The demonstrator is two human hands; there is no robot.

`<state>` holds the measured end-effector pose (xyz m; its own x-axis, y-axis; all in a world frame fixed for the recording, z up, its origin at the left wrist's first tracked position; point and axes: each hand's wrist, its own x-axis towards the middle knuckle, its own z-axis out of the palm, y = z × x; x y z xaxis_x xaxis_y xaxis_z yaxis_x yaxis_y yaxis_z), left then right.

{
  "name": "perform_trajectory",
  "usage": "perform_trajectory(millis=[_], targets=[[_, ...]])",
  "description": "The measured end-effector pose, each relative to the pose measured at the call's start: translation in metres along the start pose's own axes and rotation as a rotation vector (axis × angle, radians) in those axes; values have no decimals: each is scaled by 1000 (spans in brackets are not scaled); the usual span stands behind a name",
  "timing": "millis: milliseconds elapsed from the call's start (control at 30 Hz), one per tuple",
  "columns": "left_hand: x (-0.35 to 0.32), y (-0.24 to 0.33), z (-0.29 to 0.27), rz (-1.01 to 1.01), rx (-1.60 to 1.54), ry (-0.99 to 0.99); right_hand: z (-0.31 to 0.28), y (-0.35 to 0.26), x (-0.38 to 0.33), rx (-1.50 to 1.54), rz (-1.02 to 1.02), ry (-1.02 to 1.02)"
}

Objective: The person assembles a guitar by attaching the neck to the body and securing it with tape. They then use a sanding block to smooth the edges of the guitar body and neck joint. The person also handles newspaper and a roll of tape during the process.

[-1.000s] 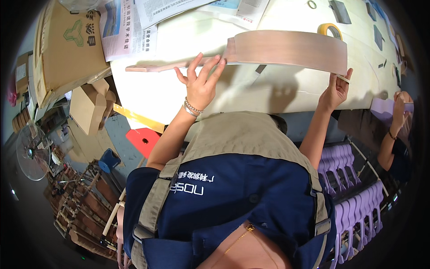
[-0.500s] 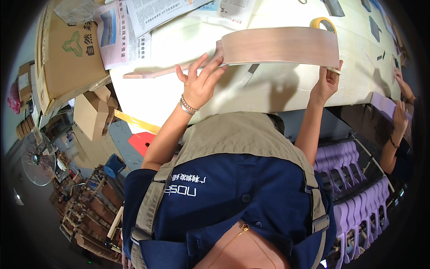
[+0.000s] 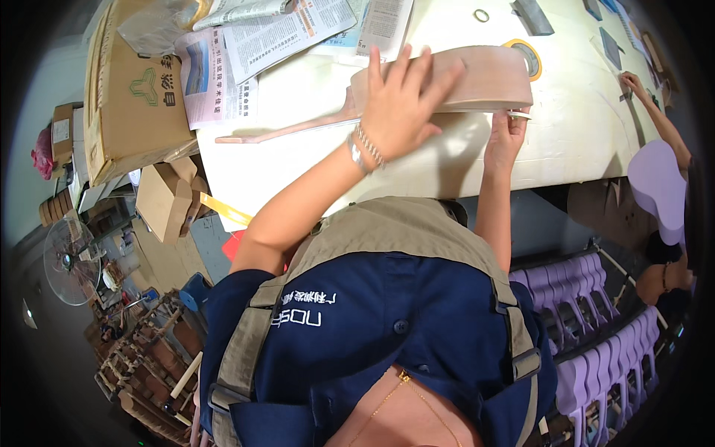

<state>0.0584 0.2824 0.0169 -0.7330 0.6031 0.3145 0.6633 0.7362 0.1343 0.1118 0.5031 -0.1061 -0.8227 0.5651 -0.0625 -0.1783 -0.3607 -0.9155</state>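
Observation:
A bare wooden ukulele point(image 3: 488, 78) is tipped on its side over the table, its curved side wall toward me and its thin neck pointing left. My left hand point(image 3: 406, 97) lies across the body near the neck end, fingers spread and slightly blurred; whether it presses on the wood I cannot tell. Low at the body's right end, my right hand point(image 3: 506, 138) grips the ukulele from beneath, its fingertips partly hidden. A thin whitish band point(image 3: 520, 115) shows at those fingertips; its kind is unclear.
Behind the ukulele lies a yellow tape roll point(image 3: 530, 59). Newspapers point(image 3: 290, 37) and a cardboard box point(image 3: 138, 97) are at the left. A grey block point(image 3: 532, 18) sits far back. At right, a co-worker's arm point(image 3: 659, 112) is near a purple ukulele body point(image 3: 657, 186); purple ukuleles point(image 3: 611, 357) hang racked below.
My left hand has moved right and up from the neck joint onto the body. The ukulele and my right hand have shifted slightly left. The co-worker's purple piece has turned.

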Motion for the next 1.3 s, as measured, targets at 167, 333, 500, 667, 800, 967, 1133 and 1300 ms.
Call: perform_trajectory(millis=[167,333,500,667,800,967,1133,1300], targets=[[41,-29,-10,-130,-380,-223,21,-13,3,-51,-45,49],[38,-39,-124,-144,-782,256,108,-121,-13,15,-331,-56],[15,-41,-225,-135,-1173,476,171,-208,-52,253,-523,-343],[-41,-45,-212,-178,-1074,1048,201,-203,-84,392,-316,-712],[-61,-58,-200,140,-211,1254,215,-201,-91,368,-368,-823],[-83,-60,-200,154,213,1037,218,-199,-82,375,-389,-923],[-80,-65,-203,199,306,999,217,-197,-74,374,-359,-903],[-80,-63,-204,201,313,990,216,-199,-71,390,-357,-902]])
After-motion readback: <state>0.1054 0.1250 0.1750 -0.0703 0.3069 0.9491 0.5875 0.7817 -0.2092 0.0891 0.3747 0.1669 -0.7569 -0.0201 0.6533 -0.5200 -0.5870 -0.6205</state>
